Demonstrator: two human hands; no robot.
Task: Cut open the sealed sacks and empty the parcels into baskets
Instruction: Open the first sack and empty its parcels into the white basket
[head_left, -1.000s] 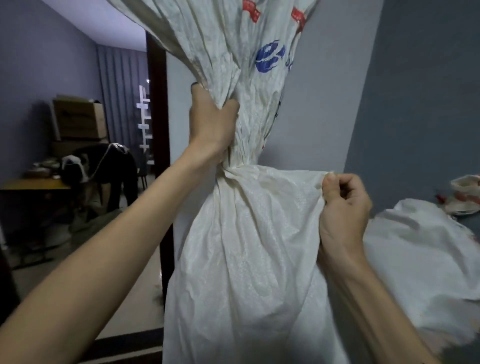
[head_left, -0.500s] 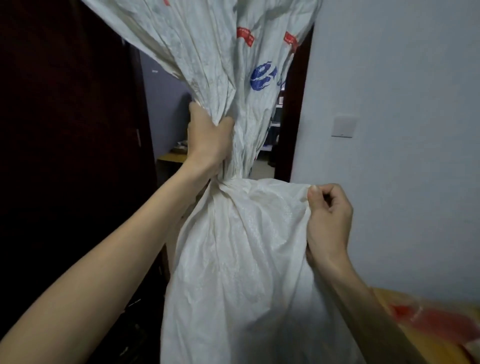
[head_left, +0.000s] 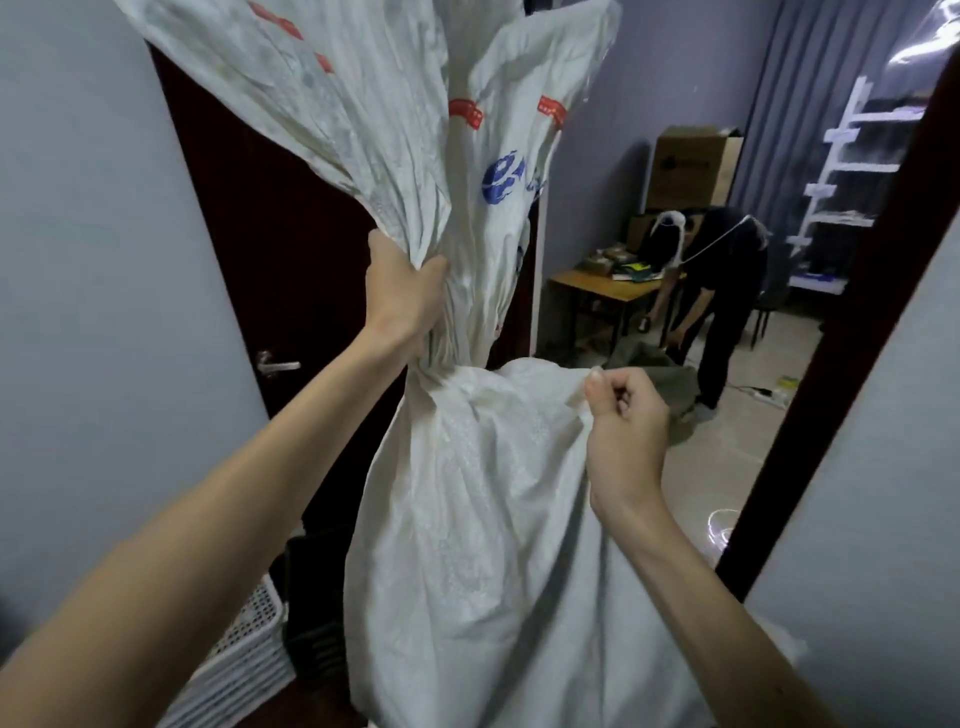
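head view | white sack (head_left: 483, 519) is held upright at frame centre, a white basket (head_left: 244, 644) beside it at lower left | its twisted neck is gripped by the left hand (head_left: 402, 301) | a fold below the neck is pinched by the right hand (head_left: 626, 436) | fingers (head_left: 623, 402) of both are clamped on the cloth

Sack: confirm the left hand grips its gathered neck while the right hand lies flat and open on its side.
Not quite. The head view shows the left hand gripping the sack by its gathered neck, but the right hand is not flat: its curled fingers pinch a fold of the sack.
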